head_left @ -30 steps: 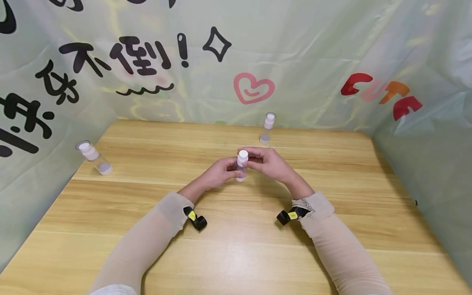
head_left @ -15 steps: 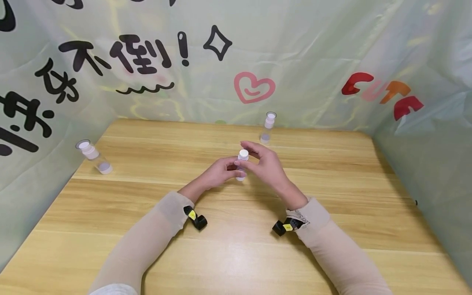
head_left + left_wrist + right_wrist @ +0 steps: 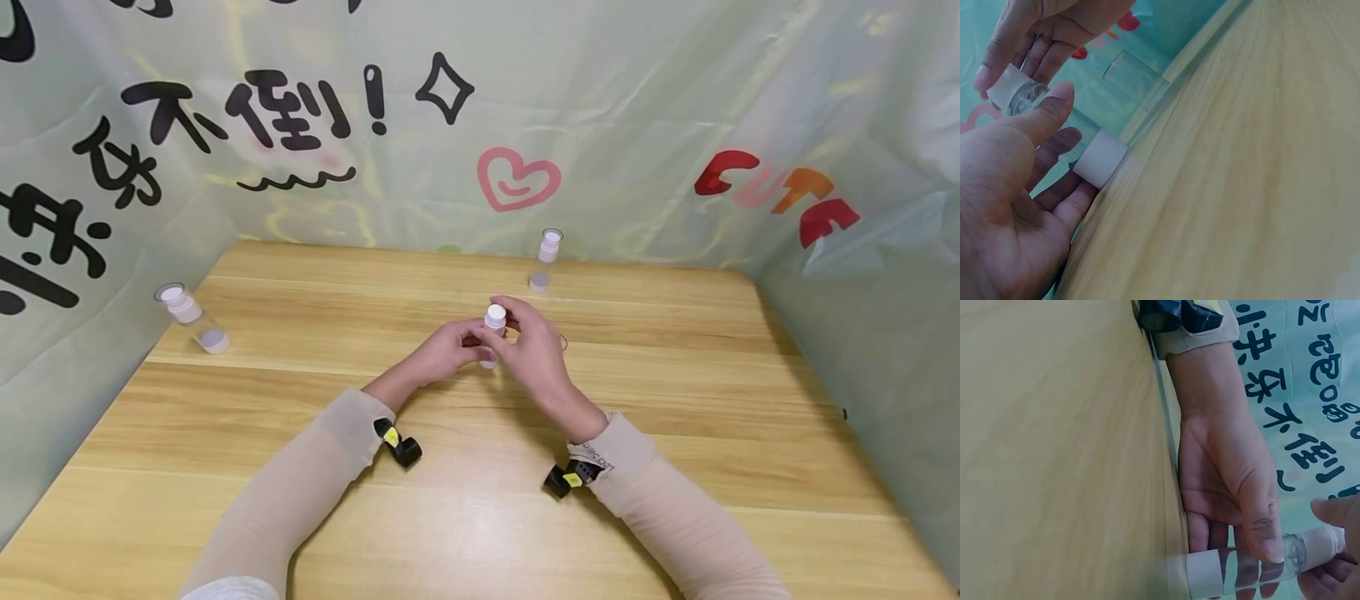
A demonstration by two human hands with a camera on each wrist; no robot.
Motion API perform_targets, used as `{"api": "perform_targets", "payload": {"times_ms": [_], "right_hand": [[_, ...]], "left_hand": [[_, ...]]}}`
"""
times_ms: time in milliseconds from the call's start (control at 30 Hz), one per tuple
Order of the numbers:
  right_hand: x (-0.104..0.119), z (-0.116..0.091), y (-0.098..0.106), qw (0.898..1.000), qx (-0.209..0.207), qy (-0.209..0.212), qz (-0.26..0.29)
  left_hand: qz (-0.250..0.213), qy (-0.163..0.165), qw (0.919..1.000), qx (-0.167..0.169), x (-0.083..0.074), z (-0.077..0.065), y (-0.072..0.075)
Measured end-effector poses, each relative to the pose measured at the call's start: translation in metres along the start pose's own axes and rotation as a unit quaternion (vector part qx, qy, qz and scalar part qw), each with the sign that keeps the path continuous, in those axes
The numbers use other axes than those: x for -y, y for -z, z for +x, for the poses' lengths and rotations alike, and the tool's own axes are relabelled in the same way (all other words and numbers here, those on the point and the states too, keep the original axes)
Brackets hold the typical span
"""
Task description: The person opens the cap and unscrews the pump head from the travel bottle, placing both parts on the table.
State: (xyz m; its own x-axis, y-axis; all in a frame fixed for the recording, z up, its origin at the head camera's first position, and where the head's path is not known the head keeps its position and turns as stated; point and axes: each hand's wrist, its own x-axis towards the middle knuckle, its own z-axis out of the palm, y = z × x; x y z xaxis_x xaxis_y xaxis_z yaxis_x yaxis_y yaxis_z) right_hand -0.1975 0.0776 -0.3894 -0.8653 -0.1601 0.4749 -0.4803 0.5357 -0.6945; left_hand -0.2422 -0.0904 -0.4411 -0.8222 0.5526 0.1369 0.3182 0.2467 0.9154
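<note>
A small clear bottle with a white base and white top [image 3: 495, 314] stands upright on the table at the middle of the head view. My left hand [image 3: 444, 352] grips its clear body, thumb on the near side and fingers behind. Around the white top curl the thumb and fingers of my right hand [image 3: 536, 348]. In the left wrist view, the bottle's white base [image 3: 1101, 158] shows below my left fingers. A loose clear cap [image 3: 1136, 80] stands on the table beyond the bottle; in the head view my right hand mostly hides it.
Another such bottle [image 3: 198, 323], with a clear cap over its white top, stands at the left table edge. A third capped bottle [image 3: 544, 260] is at the back. A printed pale green curtain [image 3: 615, 125] borders the wooden table [image 3: 465, 517] behind and on both sides.
My right hand has turned and its wrist has swung toward me and leftward, its fingers opening, then closing round the white top. The clear cap's rim now shows beside it. My left hand stays put.
</note>
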Motion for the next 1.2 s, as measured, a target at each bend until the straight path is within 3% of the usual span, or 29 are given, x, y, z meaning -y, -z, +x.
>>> {"api": "perform_targets", "payload": {"times_ms": [200,400,867,1200], "right_hand": [[-0.001,0.002,0.001,1.000,0.010,-0.012,0.002],[-0.006,0.009,0.008,0.996,0.063,-0.016,0.056],[-0.024,0.024,0.026,0.969,0.188,0.000,0.159],[-0.027,0.029,0.031,0.964,0.210,-0.003,0.162]], "left_hand": [[-0.021,-0.007,0.9997,0.006,0.001,0.000,0.000],[-0.011,-0.003,0.9999,0.005,0.000,0.000,0.000],[-0.008,0.004,0.9998,0.016,-0.001,0.001,0.001],[-0.014,0.007,0.9998,0.010,-0.002,0.001,0.000]]}}
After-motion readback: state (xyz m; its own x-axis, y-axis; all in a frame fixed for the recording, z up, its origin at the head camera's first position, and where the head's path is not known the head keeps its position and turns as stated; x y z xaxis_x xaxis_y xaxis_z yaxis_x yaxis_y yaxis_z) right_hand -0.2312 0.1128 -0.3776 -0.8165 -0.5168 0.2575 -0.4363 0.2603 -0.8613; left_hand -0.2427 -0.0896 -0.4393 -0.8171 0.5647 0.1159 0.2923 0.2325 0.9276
